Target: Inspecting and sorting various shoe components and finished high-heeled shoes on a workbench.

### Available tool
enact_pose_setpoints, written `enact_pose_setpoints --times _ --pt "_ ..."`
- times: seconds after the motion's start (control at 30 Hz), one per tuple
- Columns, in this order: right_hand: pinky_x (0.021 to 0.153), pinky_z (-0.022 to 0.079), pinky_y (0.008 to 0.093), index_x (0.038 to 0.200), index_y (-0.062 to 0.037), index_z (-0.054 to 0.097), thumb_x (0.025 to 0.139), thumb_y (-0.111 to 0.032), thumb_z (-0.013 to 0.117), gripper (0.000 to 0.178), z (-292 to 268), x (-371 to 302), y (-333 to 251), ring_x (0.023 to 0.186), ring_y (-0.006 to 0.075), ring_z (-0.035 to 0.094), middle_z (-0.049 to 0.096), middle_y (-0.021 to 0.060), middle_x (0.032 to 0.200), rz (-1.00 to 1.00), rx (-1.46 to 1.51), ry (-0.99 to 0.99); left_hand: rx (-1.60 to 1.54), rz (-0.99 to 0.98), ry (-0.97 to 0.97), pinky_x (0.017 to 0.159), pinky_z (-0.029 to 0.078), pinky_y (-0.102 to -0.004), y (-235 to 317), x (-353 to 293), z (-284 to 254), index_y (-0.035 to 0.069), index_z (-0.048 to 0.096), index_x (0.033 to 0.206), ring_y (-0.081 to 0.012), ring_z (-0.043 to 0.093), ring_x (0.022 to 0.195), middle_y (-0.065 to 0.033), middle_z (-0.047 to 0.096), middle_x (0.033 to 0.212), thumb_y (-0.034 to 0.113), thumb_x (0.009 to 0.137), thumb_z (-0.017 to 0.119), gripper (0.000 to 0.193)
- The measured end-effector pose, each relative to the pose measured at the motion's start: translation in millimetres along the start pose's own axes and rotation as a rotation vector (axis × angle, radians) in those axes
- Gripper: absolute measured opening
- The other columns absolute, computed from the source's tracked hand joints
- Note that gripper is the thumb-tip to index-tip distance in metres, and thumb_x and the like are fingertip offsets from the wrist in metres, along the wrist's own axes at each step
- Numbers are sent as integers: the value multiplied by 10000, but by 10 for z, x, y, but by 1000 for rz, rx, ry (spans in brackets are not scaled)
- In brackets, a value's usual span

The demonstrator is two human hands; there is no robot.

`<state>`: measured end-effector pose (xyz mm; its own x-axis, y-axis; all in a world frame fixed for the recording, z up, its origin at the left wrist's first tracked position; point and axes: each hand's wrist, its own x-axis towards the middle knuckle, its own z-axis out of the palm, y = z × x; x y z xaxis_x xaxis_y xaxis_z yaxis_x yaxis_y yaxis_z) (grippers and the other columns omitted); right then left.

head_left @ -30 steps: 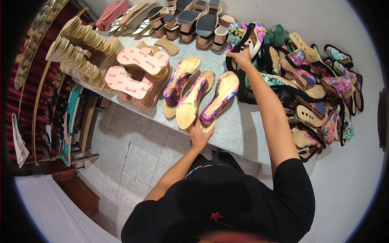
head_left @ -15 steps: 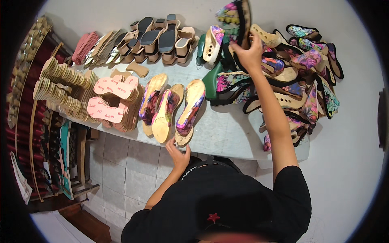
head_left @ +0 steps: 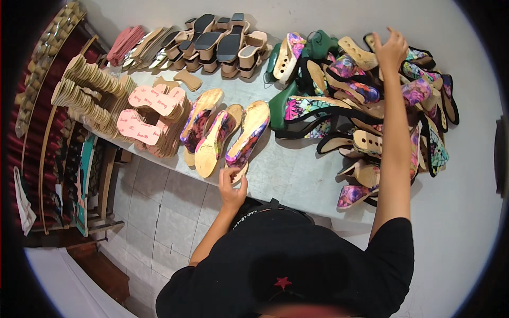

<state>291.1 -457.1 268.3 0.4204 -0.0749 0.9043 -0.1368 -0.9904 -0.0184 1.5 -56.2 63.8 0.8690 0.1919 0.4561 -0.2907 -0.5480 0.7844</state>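
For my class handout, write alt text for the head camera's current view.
A person's open right hand is over a heap of floral shoes on a table; the left hand is at the near end of floral wedge soles. Stacked insoles lie farther left.

The shoes (head_left: 248,135) before me have tan tops and flowery sides in purple, pink and blue. My heaped shoes (head_left: 366,94) mix pink, purple and turquoise prints with black edging; the shoe molds (head_left: 280,109) are dark green. My pink insoles (head_left: 139,127) carry red lettering, the sandals (head_left: 230,49) are beige and black, the table (head_left: 307,177) pale grey, my shirt (head_left: 339,233) black.
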Motion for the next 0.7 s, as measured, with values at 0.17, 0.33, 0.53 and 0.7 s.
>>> enact_pose_setpoints --times 0.17,0.33,0.53,0.7 --pt "722 432 361 835 -30 620 752 -195 627 185 -546 -1134 -1271 746 268 563 611 104 783 177 979 -233 -23 -78 71 670 433 -315 82 567 7 -16 525 939 -233 532 755 -124 522 851 14 729 600 224" --pt "665 476 319 974 44 585 821 -366 568 438 -527 -2599 -1879 712 217 615 637 147 809 465 1022 -1471 213 48 -289 783 450 -375 -216 841 230 -28 417 1181 -335 546 935 -205 538 1022 184 698 687 593" --pt "931 370 356 1277 24 348 861 -352 522 588 -578 -3163 -2367 1102 323 497 513 222 1181 670 1227 -1251 522 -163 -584 688 491 -426 -281 926 353 -43 293 1253 -384 598 806 -236 580 953 228 664 726 779" --pt "965 326 338 1309 -17 325 899 -328 476 536 -550 -3288 -2479 1137 276 454 473 198 1230 671 1253 -1049 543 -207 -625 669 491 -438 -293 1006 334 -35 390 1055 -392 605 776 -238 602 822 209 683 708 547"
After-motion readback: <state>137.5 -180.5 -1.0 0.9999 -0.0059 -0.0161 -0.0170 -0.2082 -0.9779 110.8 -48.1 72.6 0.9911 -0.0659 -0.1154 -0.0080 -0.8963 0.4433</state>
